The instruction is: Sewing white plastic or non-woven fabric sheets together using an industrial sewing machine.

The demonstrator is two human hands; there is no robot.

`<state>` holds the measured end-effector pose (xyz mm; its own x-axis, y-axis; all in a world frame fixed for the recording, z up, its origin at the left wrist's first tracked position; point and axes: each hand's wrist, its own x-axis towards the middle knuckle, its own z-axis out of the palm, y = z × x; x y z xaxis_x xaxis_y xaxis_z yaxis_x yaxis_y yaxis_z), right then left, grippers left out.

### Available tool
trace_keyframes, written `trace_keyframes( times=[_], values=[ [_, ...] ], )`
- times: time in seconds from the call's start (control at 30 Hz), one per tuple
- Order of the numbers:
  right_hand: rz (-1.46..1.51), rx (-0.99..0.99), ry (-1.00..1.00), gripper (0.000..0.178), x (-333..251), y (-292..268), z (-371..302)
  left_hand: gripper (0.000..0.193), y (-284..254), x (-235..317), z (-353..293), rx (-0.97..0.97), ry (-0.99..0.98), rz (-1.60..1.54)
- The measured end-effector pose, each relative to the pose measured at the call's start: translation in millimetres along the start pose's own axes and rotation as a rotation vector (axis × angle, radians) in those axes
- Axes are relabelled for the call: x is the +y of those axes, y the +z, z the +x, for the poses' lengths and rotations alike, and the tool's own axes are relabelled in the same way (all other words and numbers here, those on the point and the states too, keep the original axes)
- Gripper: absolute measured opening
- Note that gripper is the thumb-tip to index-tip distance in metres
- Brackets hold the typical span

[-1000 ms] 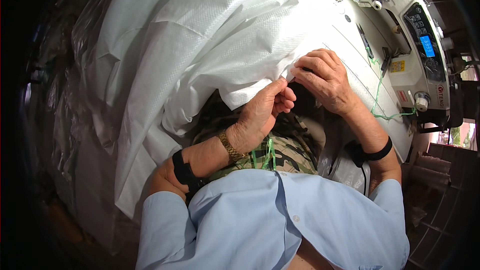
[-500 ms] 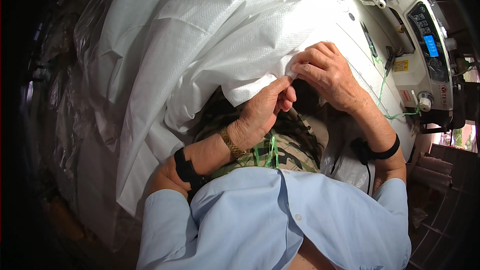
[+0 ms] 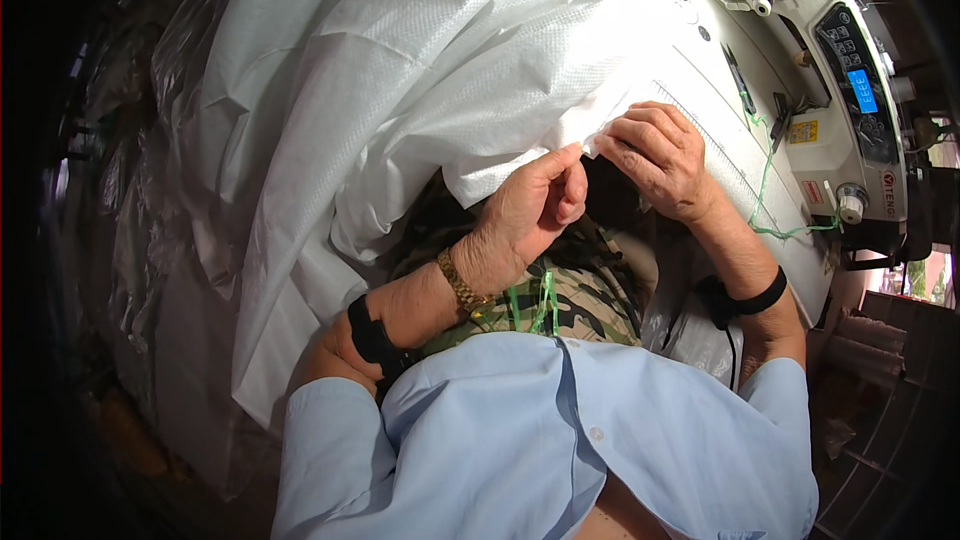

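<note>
Head: white cloth on pale table, sewing machine right.

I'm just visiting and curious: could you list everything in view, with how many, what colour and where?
Woven sheeting: one heap, white, centre to upper left
Sewing machine: one, off-white, right
Display: one, blue, on the machine
Table: one, whitish, under the machine
Thread: count unclear, green, beside the machine
Slim tool: one, dark, on the table
Plastic film: count unclear, clear, far left
Camouflage cloth: one, green-brown, lap
Shirt: one, light blue, bottom
Wristband: one, gold-coloured, left wrist
Arm straps: two, black, both arms
Left hand: one, bare, fingers pinching sheeting
Right hand: one, bare, fingers at sheeting's edge
</note>
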<state>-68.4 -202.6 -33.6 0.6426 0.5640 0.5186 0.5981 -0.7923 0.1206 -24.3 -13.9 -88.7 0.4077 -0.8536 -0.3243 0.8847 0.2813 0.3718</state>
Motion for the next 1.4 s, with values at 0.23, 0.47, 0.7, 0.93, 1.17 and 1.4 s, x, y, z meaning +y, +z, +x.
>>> trace_keyframes(
  times=[0.23, 0.47, 0.7, 0.93, 1.17, 1.4],
  values=[
    [-0.06, 0.012, 0.0, 0.018, -4.5, 1.8, -6.3, 0.048, 1.4, -2.5, -0.8, -0.03, 0.001, -0.041],
    [-0.109, 0.018, 0.036, 0.015, -11.3, 1.4, -13.2, 0.047, 2.1, -6.0, -0.6, -0.044, 0.05, 0.012],
    [-0.134, 0.003, 0.118, 0.015, -17.8, 4.7, -17.2, 0.045, 7.0, -8.7, -5.2, 0.018, 0.148, 0.2],
    [-0.129, 0.012, 0.107, 0.014, -18.3, 3.2, -14.5, 0.044, 6.2, -11.7, -5.1, 0.073, 0.166, 0.296],
    [-0.178, -0.094, 0.096, 0.015, -15.3, -6.7, -4.2, 0.037, 15.9, -14.1, -6.1, 0.197, 0.277, 0.473],
    [-0.128, -0.313, 0.02, 0.017, -5.3, -16.3, 19.2, 0.042, 11.3, -14.5, -4.4, 0.227, 0.377, 0.667]
  ],
)
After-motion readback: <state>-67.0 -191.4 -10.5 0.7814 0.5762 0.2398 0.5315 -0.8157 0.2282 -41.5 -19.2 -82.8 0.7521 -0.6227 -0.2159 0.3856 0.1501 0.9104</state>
